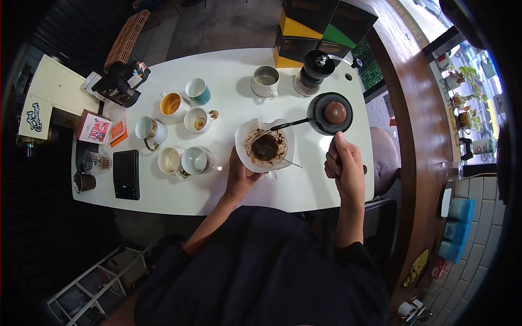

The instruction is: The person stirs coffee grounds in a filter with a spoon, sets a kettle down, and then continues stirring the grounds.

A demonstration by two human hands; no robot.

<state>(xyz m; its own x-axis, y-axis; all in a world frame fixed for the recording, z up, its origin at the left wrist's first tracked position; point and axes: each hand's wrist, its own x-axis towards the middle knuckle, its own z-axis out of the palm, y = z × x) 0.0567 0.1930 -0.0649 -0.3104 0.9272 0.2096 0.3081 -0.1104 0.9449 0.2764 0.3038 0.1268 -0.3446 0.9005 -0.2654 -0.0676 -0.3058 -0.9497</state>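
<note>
A white paper filter (244, 138) with wet dark coffee grounds (265, 146) sits in a dripper at the middle of the table. My left hand (239, 176) is closed around the near left side of the vessel under it; the filter hides part of my fingers. My right hand (345, 163) grips the handle of a black gooseneck kettle (322, 126) with a round brown lid knob. The kettle's spout reaches left over the filter, its tip above the grounds. A thin metal rod (292, 162) sticks out at the filter's right side.
Several cups, including a teal one (198, 91) and a grey mug (265, 81), stand on the white table (228, 198). A hand grinder (310, 79) is behind the kettle. A black scale (126, 175) lies at left; stacked boxes (307, 24) are at the back.
</note>
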